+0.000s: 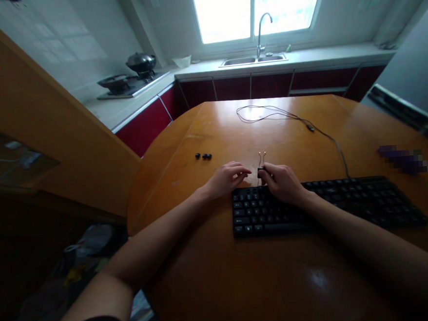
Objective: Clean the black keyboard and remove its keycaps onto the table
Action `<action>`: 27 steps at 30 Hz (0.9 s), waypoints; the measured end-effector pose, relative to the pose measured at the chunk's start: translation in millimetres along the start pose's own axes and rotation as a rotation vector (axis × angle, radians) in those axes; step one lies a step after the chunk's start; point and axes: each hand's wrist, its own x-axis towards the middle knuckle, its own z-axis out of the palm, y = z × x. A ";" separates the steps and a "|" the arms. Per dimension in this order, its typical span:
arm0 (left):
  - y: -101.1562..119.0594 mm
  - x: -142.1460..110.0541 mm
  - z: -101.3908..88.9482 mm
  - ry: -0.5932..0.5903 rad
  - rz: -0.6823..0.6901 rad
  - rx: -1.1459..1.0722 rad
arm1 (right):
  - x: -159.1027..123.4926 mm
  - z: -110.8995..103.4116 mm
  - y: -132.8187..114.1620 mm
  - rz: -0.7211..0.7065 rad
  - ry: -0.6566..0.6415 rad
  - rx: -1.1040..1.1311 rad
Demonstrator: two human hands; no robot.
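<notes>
At the back left corner of a long black keyboard (273, 227), on a round-ended, orange-brown wooden table (192, 274), two bare hands come close together. The right hand (284, 181) is closed in a pinch, thumb against curled fingers, on a small black piece with two thin, copper-coloured wire prongs (261, 172), possibly a clip. Gripped low, the piece has its prongs free and pointing away from the person, likely so that they can be seen and reached. The left hand (227, 177) is partly open, fingers loosely bent, its tips just beside the piece; no hold shows, and whether it touches cannot be told.

The right hand and forearm pass over the keyboard, hiding some keys; it lies directly beneath them and could be knocked. Its thin black cable (335, 142) runs from the back edge to loose loops near the table's far side, seemingly out of the hands' way. Left of the hands, well within reach, sit three small, round black objects (205, 156), two of them close together. On the far right lies a purple object (400, 158), partly blurred. Beyond are a steel sink (241, 60), a stove with a lidded dark pan (141, 63), and a bright window (225, 13).
</notes>
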 end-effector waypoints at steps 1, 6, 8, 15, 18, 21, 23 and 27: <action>1.3 0.1 0.2 -0.001 0.007 -0.003 | 0.6 0.6 0.9 0.022 0.003 0.000; 4.1 0.2 1.2 -0.015 0.022 -0.041 | 7.6 3.4 9.4 0.095 0.017 0.185; 4.7 0.2 1.3 -0.023 0.011 -0.045 | 10.9 3.4 11.7 0.140 0.075 0.288; 16.1 -0.1 -1.3 0.046 0.013 -0.068 | 9.6 4.1 5.7 0.094 0.199 0.375; 23.9 -0.9 -2.5 0.091 0.075 0.004 | 6.1 4.8 3.3 0.050 0.159 0.421; 28.1 -1.0 -3.3 0.074 0.157 0.084 | 5.0 5.0 3.9 0.009 0.127 0.430; 27.7 -0.9 -3.8 0.052 0.208 0.157 | 5.7 5.3 5.2 0.009 0.122 0.418; 23.6 -1.0 -5.4 0.007 0.253 0.318 | 8.0 6.3 7.4 0.059 0.066 0.391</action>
